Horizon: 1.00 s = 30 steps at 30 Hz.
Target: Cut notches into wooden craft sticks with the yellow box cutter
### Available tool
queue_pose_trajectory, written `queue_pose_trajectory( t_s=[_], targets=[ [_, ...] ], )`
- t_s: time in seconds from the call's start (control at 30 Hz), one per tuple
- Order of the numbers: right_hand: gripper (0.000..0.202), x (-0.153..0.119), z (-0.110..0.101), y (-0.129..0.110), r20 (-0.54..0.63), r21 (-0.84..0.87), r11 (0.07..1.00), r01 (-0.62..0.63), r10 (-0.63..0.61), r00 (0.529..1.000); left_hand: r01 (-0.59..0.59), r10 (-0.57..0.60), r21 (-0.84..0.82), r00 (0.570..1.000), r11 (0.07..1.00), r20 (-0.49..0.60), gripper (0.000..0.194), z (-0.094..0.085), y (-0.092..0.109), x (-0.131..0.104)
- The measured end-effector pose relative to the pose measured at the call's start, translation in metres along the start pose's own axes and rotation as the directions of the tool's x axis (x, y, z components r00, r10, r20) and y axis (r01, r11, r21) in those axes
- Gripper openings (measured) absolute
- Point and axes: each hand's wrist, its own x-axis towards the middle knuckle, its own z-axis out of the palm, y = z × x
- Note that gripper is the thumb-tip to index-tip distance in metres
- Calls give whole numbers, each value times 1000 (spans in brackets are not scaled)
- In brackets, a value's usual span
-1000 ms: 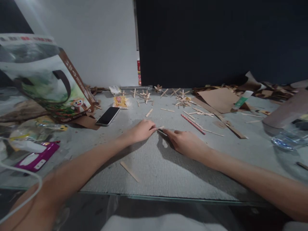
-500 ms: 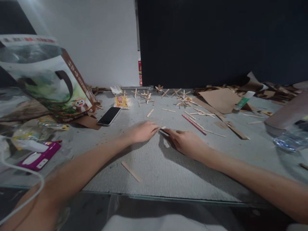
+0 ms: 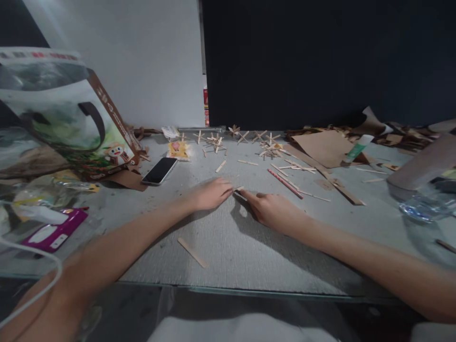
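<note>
Near the middle of the table, my left hand (image 3: 214,194) rests with its fingers together on one end of a short, pale wooden craft stick (image 3: 238,188). From the other side, my right hand (image 3: 272,209) meets it, index finger stretched toward the stick and the other fingers curled under. A small dark thing shows beneath that fingertip; what it is I cannot make out. A single flat craft stick (image 3: 192,252) lies nearer the front edge. Beyond my hands are loose craft sticks (image 3: 248,163) and a red patterned straw-like stick (image 3: 285,184).
Crossed stick pieces (image 3: 215,141) are spread along the back. On the left are a phone (image 3: 160,171), a large printed bag (image 3: 71,123) and a purple device (image 3: 57,231) with a white cable. Cardboard (image 3: 320,148), a glue stick (image 3: 358,148) and a clear plastic object (image 3: 423,211) lie right.
The view has shifted slightly. My hands stay close together at the short stick, and my right index finger looks a little straighter.
</note>
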Motion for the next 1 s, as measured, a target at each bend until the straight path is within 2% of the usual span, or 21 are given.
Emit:
queue_pose_trajectory(
  t_s=[0.17, 0.3, 0.5, 0.77, 0.9, 1.0],
  targets=[
    [58, 1, 1, 0, 26, -37, 999, 7, -6, 1000, -4, 3, 29, 1000, 1000, 15, 30, 1, -2, 1],
    [58, 2, 1, -1, 4, -50, 998, 25, -25, 1000, 1, -2, 37, 1000, 999, 27, 28, 0, -2, 1],
    [54, 3, 2, -1, -36, -51, 998, 45, -47, 998, 0, -1, 5, 1000, 1000, 19, 29, -1, 0, 0],
    [55, 5, -1, -3, -5, -33, 999, 20, -20, 1000, 17, -18, -44, 1000, 999, -5, 25, 0, -1, 0],
    [55, 4, 2, -5, -16, -28, 1000, 1, -1, 1000, 25, -27, -51, 999, 998, -43, 28, 4, 0, -2],
    [47, 1, 6, -3, -44, 5, 1000, -5, 5, 999, 68, -80, -102, 990, 992, -118, 29, 8, -2, -3]
  ],
)
